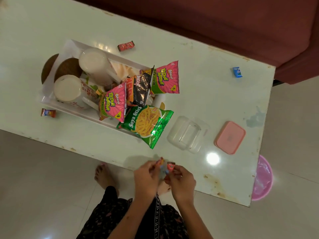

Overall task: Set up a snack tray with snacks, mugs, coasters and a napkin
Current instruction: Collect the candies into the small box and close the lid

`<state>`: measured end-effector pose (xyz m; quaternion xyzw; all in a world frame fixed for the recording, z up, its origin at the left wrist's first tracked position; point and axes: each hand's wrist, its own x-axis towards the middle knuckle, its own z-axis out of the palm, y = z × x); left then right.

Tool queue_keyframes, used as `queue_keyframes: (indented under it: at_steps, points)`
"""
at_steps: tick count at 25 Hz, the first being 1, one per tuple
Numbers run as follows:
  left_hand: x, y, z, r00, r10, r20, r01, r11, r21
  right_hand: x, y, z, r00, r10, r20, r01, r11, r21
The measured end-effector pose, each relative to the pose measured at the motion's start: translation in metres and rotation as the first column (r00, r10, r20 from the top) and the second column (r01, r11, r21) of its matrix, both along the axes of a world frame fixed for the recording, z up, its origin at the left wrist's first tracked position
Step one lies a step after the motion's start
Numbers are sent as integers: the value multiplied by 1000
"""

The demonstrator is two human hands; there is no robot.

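Observation:
A white tray (pixel 72 46) on the table holds two white mugs (pixel 68 87) (pixel 94 63), two pink snack packets (pixel 113 103), a dark packet (pixel 141 88) and a green Soya Sticks packet (pixel 148 125) that overhangs its rim. Two brown coasters (pixel 66 68) lean at the tray's left end. At the table's near edge my left hand (pixel 146 178) and my right hand (pixel 181 181) both pinch small wrapped candies (pixel 170 167), blurred between the fingers.
Loose candies lie on the white table (pixel 189 66): a red one (pixel 126 46), a blue one (pixel 236 72), another (pixel 48 112) by the tray. A clear container (pixel 187 134) and its pink lid (pixel 230 137) sit at the right. A pink bin (pixel 262 178) stands beyond the table's end; a sofa (pixel 241 23) behind.

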<state>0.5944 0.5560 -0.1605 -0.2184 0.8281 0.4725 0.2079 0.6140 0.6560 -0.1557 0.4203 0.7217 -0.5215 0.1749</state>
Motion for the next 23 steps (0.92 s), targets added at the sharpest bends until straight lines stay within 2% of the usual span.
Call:
queue_keyframes:
  at_steps: [2, 5, 7, 9, 11, 16, 18, 20, 23]
  points:
    - [2, 21, 13, 996, 89, 28, -91, 991, 100, -6, 1, 10, 991, -113, -75, 117, 992, 45]
    - [-16, 53, 32, 980, 199, -12, -188, 946, 265, -22, 16, 28, 953, -226, -201, 259, 953, 158]
    - [-34, 70, 42, 989, 149, -22, -134, 935, 327, -38, 30, 37, 934, -269, -234, 311, 936, 166]
    - [-46, 77, 43, 996, 86, 3, -82, 944, 320, -52, 41, 38, 933, -286, -218, 318, 939, 127]
    - [-49, 73, 39, 994, 109, -3, -104, 957, 269, -57, 51, 32, 930, -301, -212, 333, 933, 134]
    - [-28, 5, 24, 918, 359, -170, -333, 929, 164, -44, 57, 15, 926, -297, -232, 319, 946, 62]
    - [-23, -44, 8, 851, 480, -212, -483, 875, 42, -44, 52, 11, 940, -265, -215, 276, 961, 26]
    - [-31, -96, -1, 818, 519, -248, -562, 812, -155, -47, 48, 10, 960, -219, -176, 214, 976, -48]
    - [-65, -168, -15, 839, 427, -338, -531, 779, -333, -46, 48, 2, 970, -167, -176, 146, 981, -127]
